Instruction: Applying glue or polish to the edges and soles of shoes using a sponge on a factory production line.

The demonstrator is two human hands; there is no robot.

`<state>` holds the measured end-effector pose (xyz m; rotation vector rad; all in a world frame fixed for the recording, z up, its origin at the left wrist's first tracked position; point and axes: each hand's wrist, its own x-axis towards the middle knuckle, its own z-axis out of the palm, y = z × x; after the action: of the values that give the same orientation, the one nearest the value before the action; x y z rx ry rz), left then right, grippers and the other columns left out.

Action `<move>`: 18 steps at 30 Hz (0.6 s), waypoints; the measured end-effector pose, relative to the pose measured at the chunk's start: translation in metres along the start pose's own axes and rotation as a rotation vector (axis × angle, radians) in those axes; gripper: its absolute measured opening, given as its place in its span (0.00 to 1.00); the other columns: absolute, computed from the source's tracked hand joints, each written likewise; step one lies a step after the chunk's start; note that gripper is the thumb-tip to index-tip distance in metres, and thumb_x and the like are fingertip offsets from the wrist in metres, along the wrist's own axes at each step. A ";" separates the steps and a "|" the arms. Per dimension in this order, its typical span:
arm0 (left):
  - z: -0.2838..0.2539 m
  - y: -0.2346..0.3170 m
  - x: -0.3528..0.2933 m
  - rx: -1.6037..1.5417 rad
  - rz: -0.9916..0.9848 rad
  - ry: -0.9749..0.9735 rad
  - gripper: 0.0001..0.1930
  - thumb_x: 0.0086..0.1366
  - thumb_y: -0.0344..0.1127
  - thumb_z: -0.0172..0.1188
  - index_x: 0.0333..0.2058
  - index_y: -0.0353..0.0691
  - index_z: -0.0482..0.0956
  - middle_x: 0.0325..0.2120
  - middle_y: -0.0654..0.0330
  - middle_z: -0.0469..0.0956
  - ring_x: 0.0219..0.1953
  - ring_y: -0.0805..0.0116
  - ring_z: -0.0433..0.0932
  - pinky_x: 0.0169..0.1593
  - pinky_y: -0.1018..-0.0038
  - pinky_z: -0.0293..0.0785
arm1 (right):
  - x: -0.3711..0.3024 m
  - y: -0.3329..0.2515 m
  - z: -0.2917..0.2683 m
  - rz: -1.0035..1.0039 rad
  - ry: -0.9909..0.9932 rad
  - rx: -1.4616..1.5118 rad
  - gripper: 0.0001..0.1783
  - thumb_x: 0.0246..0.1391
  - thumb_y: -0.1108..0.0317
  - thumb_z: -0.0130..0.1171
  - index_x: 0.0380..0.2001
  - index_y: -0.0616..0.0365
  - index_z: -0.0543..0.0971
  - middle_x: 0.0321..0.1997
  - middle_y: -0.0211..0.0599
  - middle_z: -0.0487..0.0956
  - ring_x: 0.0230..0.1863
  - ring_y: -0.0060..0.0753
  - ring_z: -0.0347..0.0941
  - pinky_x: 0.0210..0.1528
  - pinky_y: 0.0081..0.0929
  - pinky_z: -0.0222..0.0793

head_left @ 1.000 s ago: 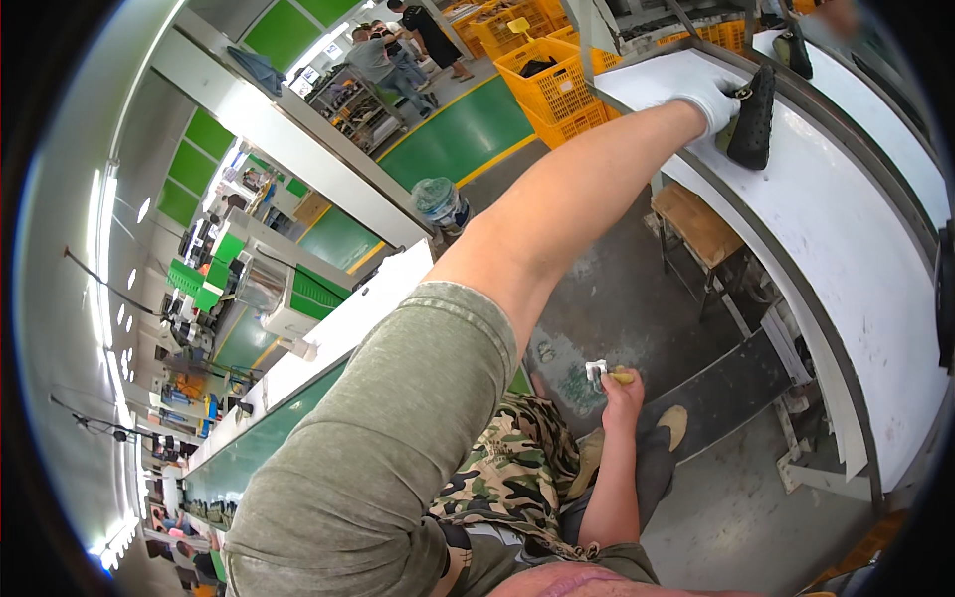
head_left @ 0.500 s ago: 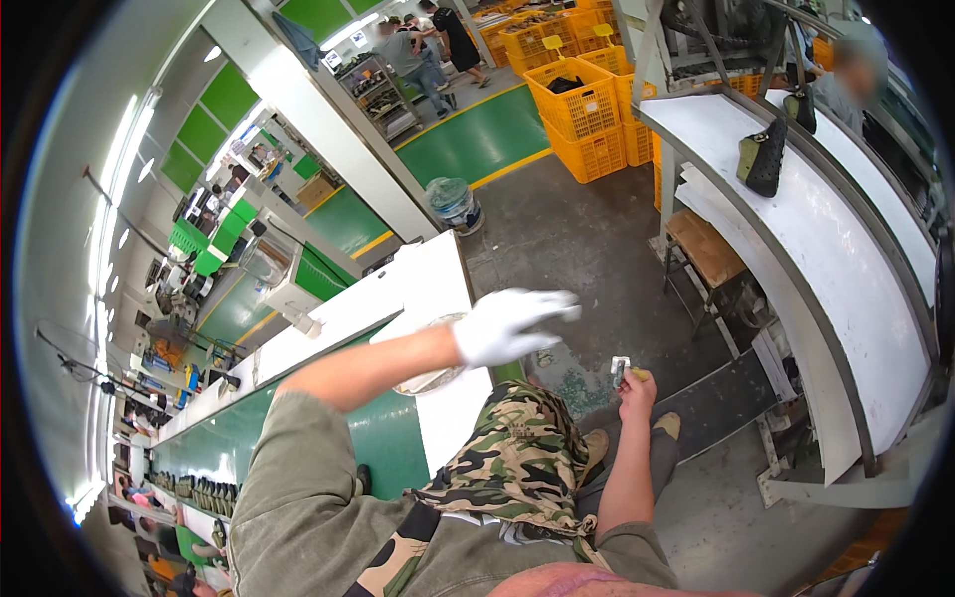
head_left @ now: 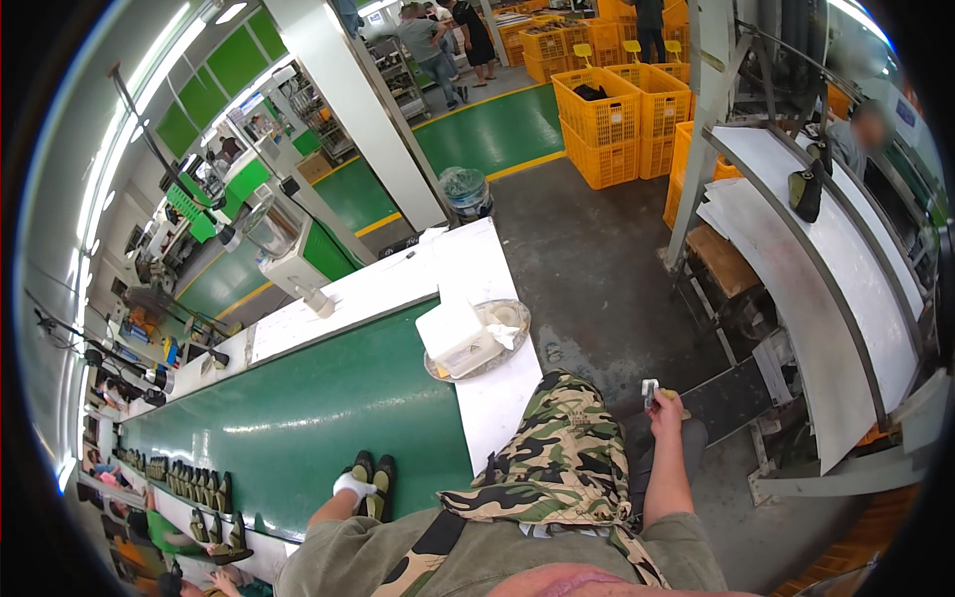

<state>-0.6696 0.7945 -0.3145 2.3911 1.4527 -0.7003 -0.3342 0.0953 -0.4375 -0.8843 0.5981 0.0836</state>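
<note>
My left hand (head_left: pixel 351 487), in a white glove, is at a pair of dark green and black shoes on the green belt. Its fingers lie over the nearer-left shoe (head_left: pixel 362 465) and seem closed on it; part of the grip is hidden. The other shoe (head_left: pixel 382 487) lies right beside it. Off to the right, my bare right hand (head_left: pixel 667 410) is closed on a small grey-and-white object (head_left: pixel 650 391), held up above the floor. A yellowish bit shows at the fingers; the object's exact kind is too small to tell.
On the white ledge at the belt's end stands a round tray (head_left: pixel 523 343) with a white box (head_left: pixel 460 336). Rows of shoes (head_left: pixel 199 483) line the belt's far left. Yellow crates (head_left: pixel 597 124) are stacked ahead. A curved white rack (head_left: pixel 846 259) carrying shoes stands right.
My left hand has swung from in front of me down and left to the shoes on the belt. The right hand still holds the small object. The view has shifted, showing more belt.
</note>
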 end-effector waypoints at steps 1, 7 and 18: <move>0.013 -0.005 -0.004 -0.011 -0.049 -0.022 0.47 0.42 0.52 0.79 0.59 0.35 0.73 0.60 0.49 0.73 0.63 0.61 0.71 0.63 0.68 0.69 | -0.007 0.001 0.002 0.006 0.000 -0.008 0.08 0.55 0.70 0.65 0.35 0.47 0.75 0.28 0.25 0.78 0.26 0.23 0.74 0.28 0.26 0.71; 0.023 0.040 -0.052 0.215 -0.213 0.000 0.51 0.43 0.52 0.78 0.64 0.38 0.66 0.70 0.56 0.54 0.70 0.57 0.57 0.67 0.65 0.64 | -0.024 0.006 -0.003 -0.002 -0.051 0.000 0.08 0.56 0.68 0.64 0.37 0.46 0.74 0.32 0.26 0.79 0.30 0.27 0.75 0.32 0.34 0.71; 0.041 0.040 -0.043 0.255 0.193 0.147 0.37 0.42 0.47 0.79 0.54 0.47 0.78 0.59 0.54 0.70 0.64 0.54 0.66 0.61 0.63 0.69 | -0.035 -0.010 -0.012 -0.036 -0.101 0.093 0.07 0.57 0.69 0.62 0.37 0.46 0.75 0.34 0.29 0.80 0.33 0.31 0.76 0.36 0.43 0.74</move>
<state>-0.6619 0.7245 -0.3280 2.7851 1.2235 -0.7124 -0.3655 0.0862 -0.4179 -0.7956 0.4875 0.0671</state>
